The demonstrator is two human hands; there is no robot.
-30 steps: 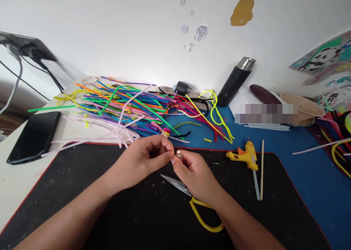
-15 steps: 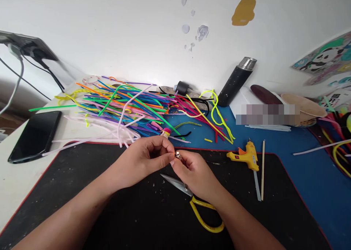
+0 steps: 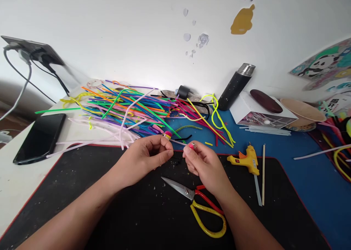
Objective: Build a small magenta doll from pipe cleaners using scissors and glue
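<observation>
My left hand (image 3: 152, 155) is pinched closed over the black mat. From behind its fingers rises a small fuzzy pink, yellow and white piece (image 3: 167, 134), apparently made of pipe cleaner; its lower part is hidden. To the right, apart from the left, my right hand (image 3: 205, 162) is closed around a small shiny metal tool (image 3: 192, 146) with a red patch. Its kind is mostly covered by the fingers. Below the hands lie scissors (image 3: 189, 195) with yellow and red handles, blades pointing up and left.
Many coloured pipe cleaners (image 3: 131, 107) are heaped behind my hands. A yellow glue gun (image 3: 248, 160) and a thin wooden stick (image 3: 263, 176) lie at right. A phone (image 3: 40, 138) is at left. A black flask (image 3: 236, 87) and a white box (image 3: 246, 111) stand by the wall.
My hands have come apart, the right one moving right and slightly up with the metal tool. More of the scissors' red handle shows. The camera view has tilted up a little.
</observation>
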